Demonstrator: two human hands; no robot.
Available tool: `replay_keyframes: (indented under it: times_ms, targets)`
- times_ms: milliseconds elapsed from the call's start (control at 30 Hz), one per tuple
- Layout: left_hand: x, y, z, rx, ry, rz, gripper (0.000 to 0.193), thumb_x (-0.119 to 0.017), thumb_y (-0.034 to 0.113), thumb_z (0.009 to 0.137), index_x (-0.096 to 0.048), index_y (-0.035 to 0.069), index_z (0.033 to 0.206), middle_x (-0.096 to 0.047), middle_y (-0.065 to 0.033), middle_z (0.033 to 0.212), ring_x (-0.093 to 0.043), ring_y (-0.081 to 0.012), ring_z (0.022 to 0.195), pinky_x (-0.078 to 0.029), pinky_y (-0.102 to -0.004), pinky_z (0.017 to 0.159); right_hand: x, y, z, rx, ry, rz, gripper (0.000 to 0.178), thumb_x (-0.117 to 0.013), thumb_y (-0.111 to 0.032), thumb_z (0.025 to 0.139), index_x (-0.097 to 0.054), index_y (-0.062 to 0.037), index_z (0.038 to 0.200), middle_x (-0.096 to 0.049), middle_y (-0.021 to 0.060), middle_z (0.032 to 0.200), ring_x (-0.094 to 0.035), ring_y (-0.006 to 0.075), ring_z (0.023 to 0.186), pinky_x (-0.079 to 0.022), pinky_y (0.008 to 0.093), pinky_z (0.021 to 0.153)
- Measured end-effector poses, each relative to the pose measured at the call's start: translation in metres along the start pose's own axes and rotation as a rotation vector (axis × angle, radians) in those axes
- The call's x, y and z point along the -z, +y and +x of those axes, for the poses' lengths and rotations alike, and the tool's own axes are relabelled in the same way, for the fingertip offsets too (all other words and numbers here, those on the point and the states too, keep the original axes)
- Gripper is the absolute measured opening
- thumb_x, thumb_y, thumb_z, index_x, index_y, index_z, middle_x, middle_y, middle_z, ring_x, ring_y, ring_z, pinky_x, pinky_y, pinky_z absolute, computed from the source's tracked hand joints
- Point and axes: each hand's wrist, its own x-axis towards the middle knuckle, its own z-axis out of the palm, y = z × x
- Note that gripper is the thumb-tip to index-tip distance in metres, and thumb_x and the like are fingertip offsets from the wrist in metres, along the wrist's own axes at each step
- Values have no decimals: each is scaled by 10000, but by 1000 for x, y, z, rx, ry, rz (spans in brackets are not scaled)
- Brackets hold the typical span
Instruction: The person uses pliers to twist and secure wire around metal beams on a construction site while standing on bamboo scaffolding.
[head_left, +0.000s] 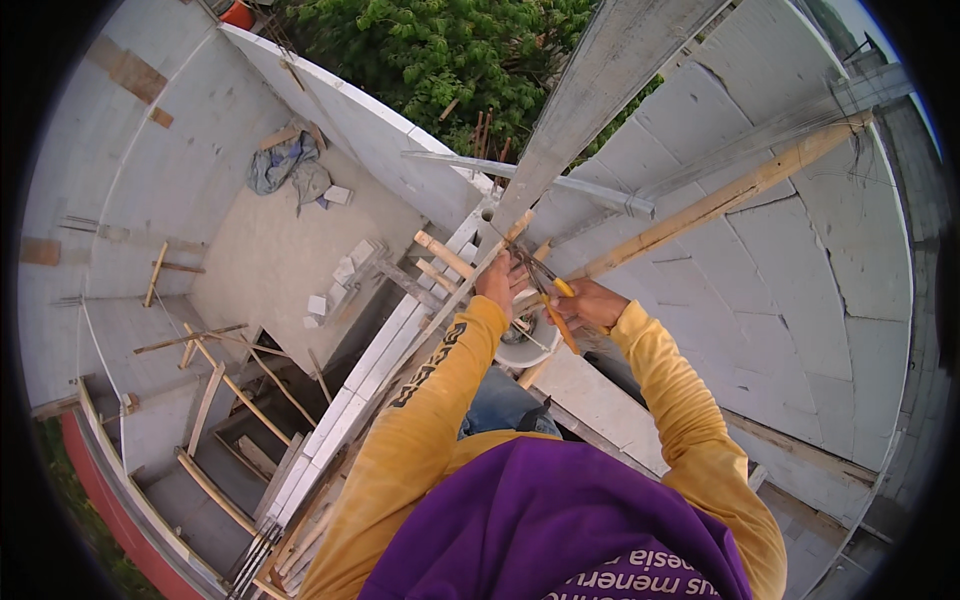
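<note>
I look straight down from high up on a building site, over my purple top and yellow sleeves. My right hand grips orange-handled pliers, whose jaws point up to the left at thin tie wire. My left hand is closed on that wire beside a long grey plank and a bamboo pole that meet just above my hands. A white bucket sits just below both hands, partly hidden by them.
Grey block walls curve around on the right and far left. Below on the left lie a concrete floor, loose white blocks, a cloth heap, timber props and stair formwork. Trees fill the top.
</note>
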Motion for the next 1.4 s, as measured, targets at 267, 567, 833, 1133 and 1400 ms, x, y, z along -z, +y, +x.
replay_keyframes:
  times_ms: [267,567,833,1133,1400]
  targets:
    - [6,-8,13,5,-77,-178,347,-366,282,988,-506,81,1234,-575,-50,1232,-507,-212,1101,-376,-391,978,7,-11,-2,-41,-115,148,303,-539,-167,930,-559,56,1135,-646,166,1066,-651,250,974,-551,366,863]
    - [3,-6,10,1,-140,-218,365,-339,274,978,-521,72,1222,-582,-54,1244,-519,-206,1105,-369,-385,980,16,-16,2,-58,-117,99,351,-556,-231,957,-540,36,1184,-642,184,1076,-657,248,981,-547,393,873]
    - [-5,-6,5,41,-216,-290,309,-523,277,922,-511,69,1150,-605,-104,1165,-544,-234,1110,-422,-417,972,8,-24,1,-131,-48,-25,414,-542,-381,969,-614,27,970,-629,91,736,-632,176,568,-526,268,532]
    - [-38,-16,14,98,-70,-498,174,-565,200,895,-499,42,929,-573,-85,773,-578,-232,664,-536,-409,666,-10,-13,-12,-34,-56,80,457,-618,-438,904,-601,18,906,-600,78,665,-623,178,535,-531,299,518]
    - [-64,-16,24,105,390,-254,175,-582,194,891,-480,75,814,-427,-14,628,-415,-162,510,-425,-332,487,-58,-6,-25,99,677,-1016,424,-607,-336,881,-545,76,964,-643,244,812,-643,441,826,-512,495,733]
